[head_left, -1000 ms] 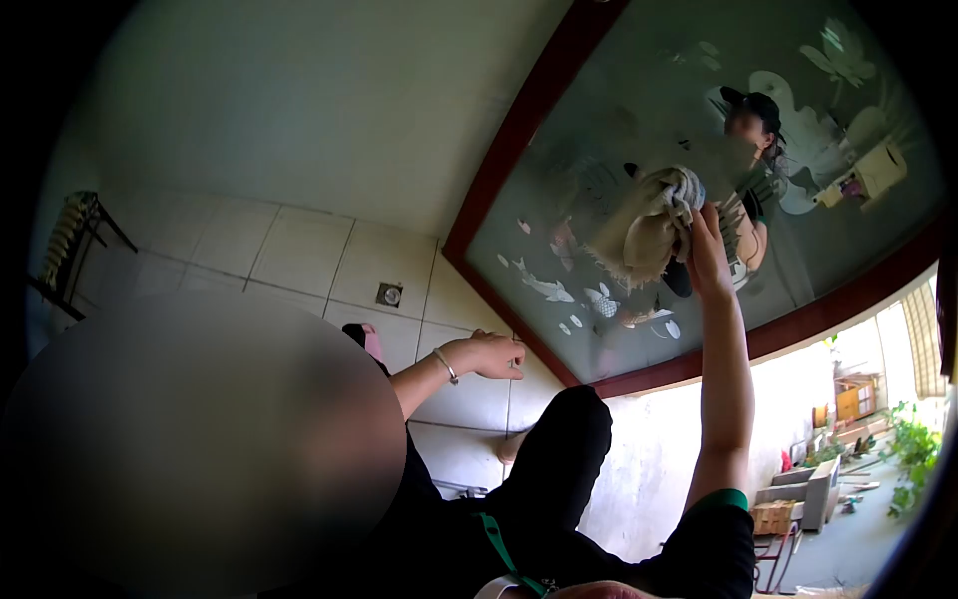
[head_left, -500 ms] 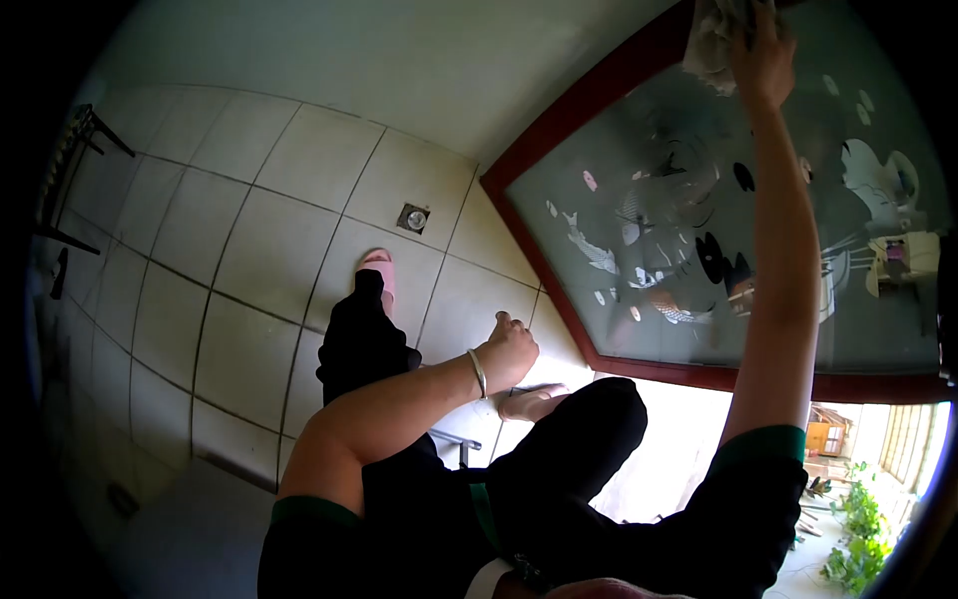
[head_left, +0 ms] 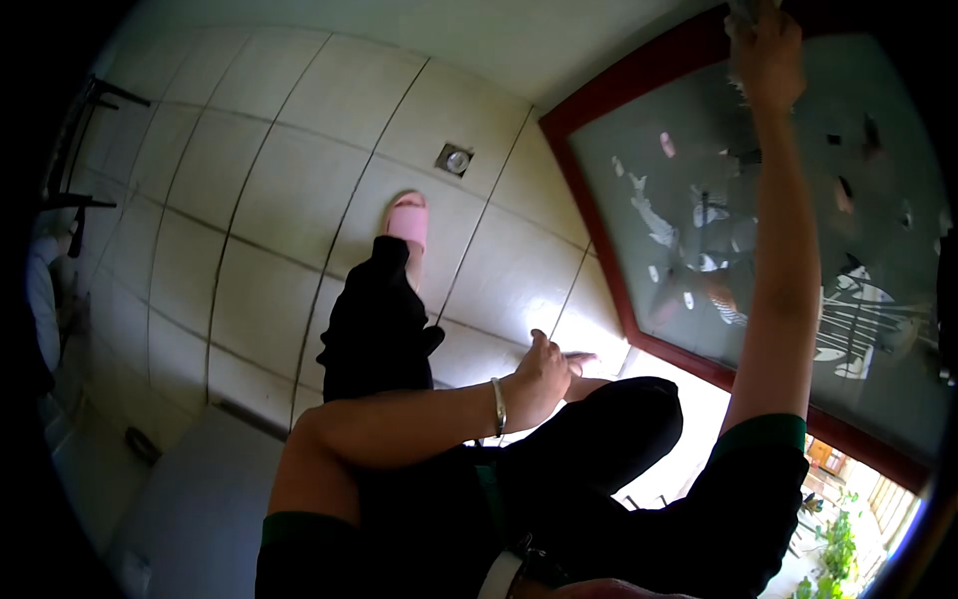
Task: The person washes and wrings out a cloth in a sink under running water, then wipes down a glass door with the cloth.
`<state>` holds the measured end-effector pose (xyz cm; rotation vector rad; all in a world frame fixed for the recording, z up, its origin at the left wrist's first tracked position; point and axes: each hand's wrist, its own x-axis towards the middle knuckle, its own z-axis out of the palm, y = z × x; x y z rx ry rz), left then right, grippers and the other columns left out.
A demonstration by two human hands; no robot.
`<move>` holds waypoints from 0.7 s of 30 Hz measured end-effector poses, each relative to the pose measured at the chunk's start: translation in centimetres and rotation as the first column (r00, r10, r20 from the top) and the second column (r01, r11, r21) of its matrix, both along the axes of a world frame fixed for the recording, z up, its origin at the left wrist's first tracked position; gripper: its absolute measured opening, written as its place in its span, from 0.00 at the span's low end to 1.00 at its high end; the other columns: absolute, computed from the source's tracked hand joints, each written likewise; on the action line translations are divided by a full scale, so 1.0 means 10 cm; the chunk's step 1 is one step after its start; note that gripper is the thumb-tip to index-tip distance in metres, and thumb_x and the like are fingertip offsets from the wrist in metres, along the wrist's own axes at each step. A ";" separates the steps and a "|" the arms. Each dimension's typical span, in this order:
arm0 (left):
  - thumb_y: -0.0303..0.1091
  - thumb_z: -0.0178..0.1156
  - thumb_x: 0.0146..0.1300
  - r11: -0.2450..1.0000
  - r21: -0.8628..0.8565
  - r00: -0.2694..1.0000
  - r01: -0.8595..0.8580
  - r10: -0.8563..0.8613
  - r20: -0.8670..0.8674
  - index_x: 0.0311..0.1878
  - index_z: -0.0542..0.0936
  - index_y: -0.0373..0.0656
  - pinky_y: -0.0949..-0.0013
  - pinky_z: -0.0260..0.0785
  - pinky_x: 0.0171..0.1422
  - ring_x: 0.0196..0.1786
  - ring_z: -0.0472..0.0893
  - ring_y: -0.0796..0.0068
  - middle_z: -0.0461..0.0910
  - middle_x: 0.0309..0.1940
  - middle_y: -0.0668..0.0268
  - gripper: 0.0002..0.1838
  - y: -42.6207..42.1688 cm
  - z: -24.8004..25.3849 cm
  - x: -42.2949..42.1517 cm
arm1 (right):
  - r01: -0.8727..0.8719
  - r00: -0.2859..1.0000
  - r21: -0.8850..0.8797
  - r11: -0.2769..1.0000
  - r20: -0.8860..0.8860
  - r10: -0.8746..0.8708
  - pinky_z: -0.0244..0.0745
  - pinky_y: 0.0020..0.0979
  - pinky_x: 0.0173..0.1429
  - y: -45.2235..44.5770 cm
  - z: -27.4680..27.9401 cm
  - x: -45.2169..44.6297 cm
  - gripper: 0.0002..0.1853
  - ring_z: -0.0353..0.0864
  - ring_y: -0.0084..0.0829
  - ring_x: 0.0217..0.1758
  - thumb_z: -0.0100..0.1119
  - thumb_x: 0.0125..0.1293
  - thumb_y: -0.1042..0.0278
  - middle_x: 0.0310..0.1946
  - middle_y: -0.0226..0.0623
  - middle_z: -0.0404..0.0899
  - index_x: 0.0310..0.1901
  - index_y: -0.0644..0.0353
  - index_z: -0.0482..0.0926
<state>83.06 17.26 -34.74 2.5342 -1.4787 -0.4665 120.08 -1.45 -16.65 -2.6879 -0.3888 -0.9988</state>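
Observation:
My right hand [head_left: 770, 62] is stretched up to the top edge of the view, its fingers closed on a greyish cloth [head_left: 740, 22]. Only a little of that cloth shows. It is at the upper part of a frosted glass door panel [head_left: 689, 150] with fish patterns and a dark red frame [head_left: 606, 225]. My left hand [head_left: 539, 381], with a silver bangle [head_left: 500, 404] at the wrist, hovers over my bent knee. Its fingers are loosely curled, and I see nothing in them.
A floor drain [head_left: 454, 160] is set in the pale tiles [head_left: 299, 190]. My foot wears a pink slipper [head_left: 407, 222]. Dark furniture legs [head_left: 85, 200] stand at the far left, a grey flat surface [head_left: 200, 499] at lower left. Green plants [head_left: 836, 549] show outside at lower right.
The view has turned, so drain, slipper and door sit farther right and higher or lower than before. My left hand appears lower and farther right; less of the cloth in my right hand shows.

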 end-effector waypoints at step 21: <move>0.48 0.48 0.66 0.955 0.281 0.978 0.091 -0.033 -0.205 0.67 0.69 0.61 0.47 0.57 0.58 0.53 0.72 0.65 0.76 0.55 0.67 0.25 -0.66 -0.63 0.01 | -0.114 0.575 0.185 0.976 -0.789 0.217 0.69 0.39 0.57 -0.23 -2.08 -2.51 0.18 0.76 0.49 0.51 0.56 0.60 0.72 0.48 0.54 0.77 0.52 0.69 0.74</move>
